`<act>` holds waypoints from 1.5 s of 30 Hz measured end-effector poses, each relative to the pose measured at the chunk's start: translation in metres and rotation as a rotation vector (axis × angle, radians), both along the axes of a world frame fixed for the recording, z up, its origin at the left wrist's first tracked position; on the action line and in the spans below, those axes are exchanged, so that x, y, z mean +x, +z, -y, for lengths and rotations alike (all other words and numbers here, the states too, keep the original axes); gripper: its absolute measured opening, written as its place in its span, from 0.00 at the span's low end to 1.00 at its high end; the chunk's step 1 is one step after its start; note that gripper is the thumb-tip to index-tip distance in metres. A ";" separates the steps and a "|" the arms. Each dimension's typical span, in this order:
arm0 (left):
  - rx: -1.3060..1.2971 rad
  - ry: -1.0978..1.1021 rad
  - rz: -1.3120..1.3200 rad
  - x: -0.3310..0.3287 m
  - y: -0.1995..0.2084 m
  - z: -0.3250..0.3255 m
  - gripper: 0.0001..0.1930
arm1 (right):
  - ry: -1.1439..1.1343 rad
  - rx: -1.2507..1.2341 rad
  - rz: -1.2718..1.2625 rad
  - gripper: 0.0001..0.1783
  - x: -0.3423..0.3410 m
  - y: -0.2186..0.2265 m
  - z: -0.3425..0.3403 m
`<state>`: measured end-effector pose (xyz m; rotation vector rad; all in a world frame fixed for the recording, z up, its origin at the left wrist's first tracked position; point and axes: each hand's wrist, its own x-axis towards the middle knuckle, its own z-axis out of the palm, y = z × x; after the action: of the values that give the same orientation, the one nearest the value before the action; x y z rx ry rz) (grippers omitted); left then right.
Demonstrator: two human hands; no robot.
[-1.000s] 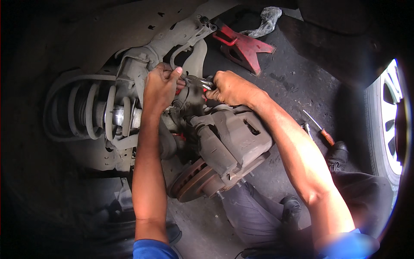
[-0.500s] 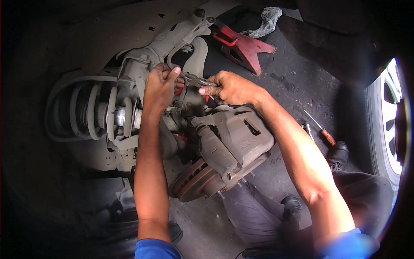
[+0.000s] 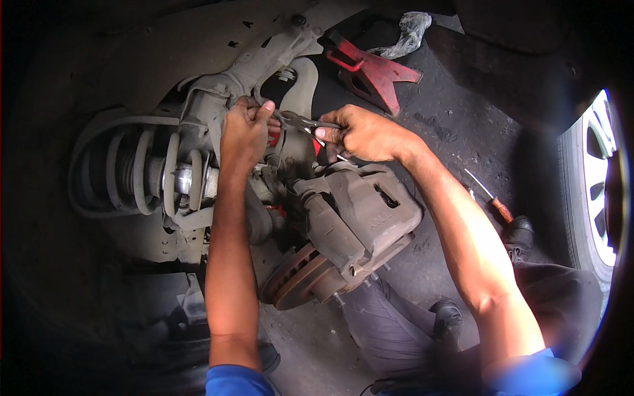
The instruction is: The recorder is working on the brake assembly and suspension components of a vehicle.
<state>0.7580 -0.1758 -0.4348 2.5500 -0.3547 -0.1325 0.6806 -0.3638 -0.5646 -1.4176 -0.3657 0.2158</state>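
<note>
A pair of pliers (image 3: 302, 121) is gripped by my right hand (image 3: 370, 134), its jaws pointing left toward my other hand. My left hand (image 3: 246, 129) is closed in a pinch beside the jaws, thumb up. What its fingers hold is hidden by them. Both hands are above the brake caliper (image 3: 360, 214), close to the grey suspension arm (image 3: 221, 89). Under the caliper sits a rusty brake disc (image 3: 294, 280) with studs sticking out.
A coil spring (image 3: 142, 168) lies left of my left forearm. Beyond my hands stands a red jack stand (image 3: 376, 72) near crumpled clear plastic (image 3: 411, 34). On the floor at right are a screwdriver (image 3: 498, 206) and a wheel (image 3: 588, 191). My legs are below the disc.
My right hand has shifted slightly to the right with the pliers. More of the pliers shows between my hands. The left hand has barely moved.
</note>
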 end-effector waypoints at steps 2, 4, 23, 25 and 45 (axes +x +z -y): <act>0.018 0.009 0.014 -0.001 0.000 0.000 0.18 | -0.030 0.029 -0.045 0.23 0.001 -0.002 -0.004; 0.024 0.010 0.024 -0.001 0.001 0.000 0.17 | -0.087 -0.044 0.049 0.22 0.000 -0.002 -0.006; 0.188 -0.037 0.109 -0.006 0.003 0.001 0.17 | -0.246 -0.270 0.152 0.16 -0.005 0.011 -0.015; 0.181 -0.030 0.100 -0.006 0.003 0.002 0.17 | -0.264 -0.191 0.188 0.17 -0.004 0.005 -0.018; 0.002 0.033 0.022 0.001 0.002 -0.002 0.17 | -0.200 -0.213 0.038 0.35 0.012 -0.012 -0.028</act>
<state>0.7585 -0.1741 -0.4328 2.5593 -0.3209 -0.0931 0.6925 -0.3355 -0.5762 -1.6589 -0.2345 0.0658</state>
